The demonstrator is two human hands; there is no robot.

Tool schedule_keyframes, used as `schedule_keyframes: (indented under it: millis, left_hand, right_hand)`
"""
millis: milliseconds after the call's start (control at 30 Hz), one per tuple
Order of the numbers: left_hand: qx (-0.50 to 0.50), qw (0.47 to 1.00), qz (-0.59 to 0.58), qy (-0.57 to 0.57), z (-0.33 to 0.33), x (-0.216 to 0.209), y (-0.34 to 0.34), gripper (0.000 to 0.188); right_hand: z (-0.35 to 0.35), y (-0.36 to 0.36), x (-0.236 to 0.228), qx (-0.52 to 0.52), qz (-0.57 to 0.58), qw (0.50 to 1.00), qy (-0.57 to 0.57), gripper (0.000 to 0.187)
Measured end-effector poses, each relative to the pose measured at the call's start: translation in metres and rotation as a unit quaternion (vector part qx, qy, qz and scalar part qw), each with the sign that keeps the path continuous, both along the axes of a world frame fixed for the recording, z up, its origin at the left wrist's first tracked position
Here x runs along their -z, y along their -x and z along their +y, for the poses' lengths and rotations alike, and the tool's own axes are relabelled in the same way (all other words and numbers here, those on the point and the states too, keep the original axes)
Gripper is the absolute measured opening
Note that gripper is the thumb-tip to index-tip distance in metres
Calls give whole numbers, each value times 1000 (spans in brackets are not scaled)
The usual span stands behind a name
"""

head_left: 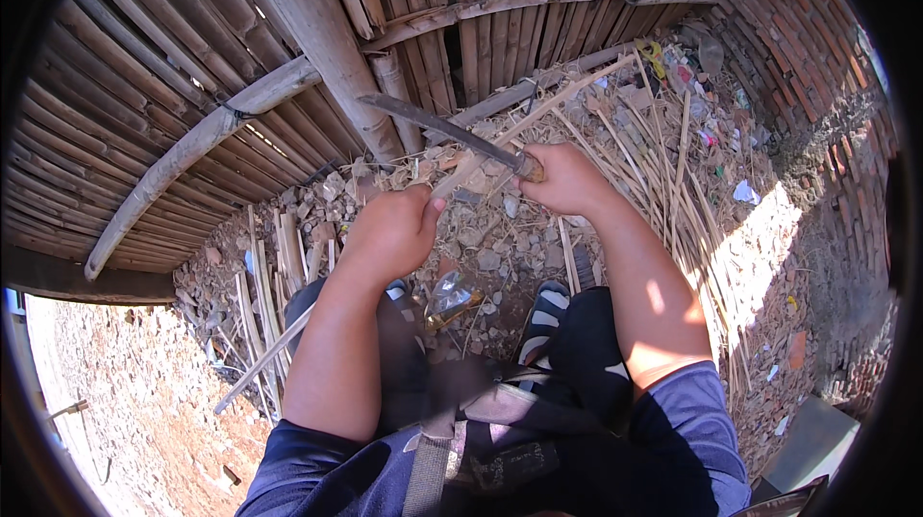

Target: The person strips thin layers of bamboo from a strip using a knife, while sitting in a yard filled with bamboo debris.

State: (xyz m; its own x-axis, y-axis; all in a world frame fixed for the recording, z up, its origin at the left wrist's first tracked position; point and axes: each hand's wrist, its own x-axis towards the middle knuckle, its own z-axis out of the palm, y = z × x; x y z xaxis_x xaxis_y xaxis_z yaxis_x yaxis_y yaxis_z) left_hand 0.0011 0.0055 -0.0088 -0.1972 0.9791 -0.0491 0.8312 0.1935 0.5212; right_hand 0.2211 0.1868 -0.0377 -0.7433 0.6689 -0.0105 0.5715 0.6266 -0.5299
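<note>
My left hand [389, 233] is closed around a pale split-bamboo strip [567, 94], which slants up and away to the right. In my right hand [567, 181] is a long knife, gripped by its wooden handle [531, 169]. The dark knife blade [423, 119] points to the far left and lies across the strip just beyond my left hand; whether its edge bites into the bamboo I cannot tell. Another length of pale strip [264, 360] shows left of my left forearm; its link to the held one is hidden.
Bamboo strips lie in a heap [663, 161] on the right, with more [260, 301] at left. A bamboo slat wall [231, 65] with a thick post [322, 46] stands ahead. Rubble and a clear plastic bag [450, 298] lie between my feet; a brick wall [817, 46] is at right.
</note>
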Motion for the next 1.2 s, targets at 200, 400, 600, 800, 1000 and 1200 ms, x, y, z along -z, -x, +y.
schedule_keyframes:
  millis: [200,400,600,800,1000,1200]
  left_hand:
    - [4,1000,3,7,-1,2,2,31]
    - [6,1000,5,17,0,1,1,32]
    - [7,1000,4,16,-1,3,2,32]
    - [6,1000,3,23,-1,1,1,31]
    - [8,1000,6,16,-1,3,3,30]
    - [1,1000,9,8,-1,-2,0,29]
  right_hand:
    - [-4,5,-16,14,-72,996,49,48]
    - [-2,1,3,1,-12,1000,-8,42]
    - [0,2,6,-4,-17,1000,-3,41]
    - [0,3,5,-4,-54,998,26,47]
    - [1,4,5,-5,-52,998,31,48]
    - [-6,6,-20,24,-92,993,63,46]
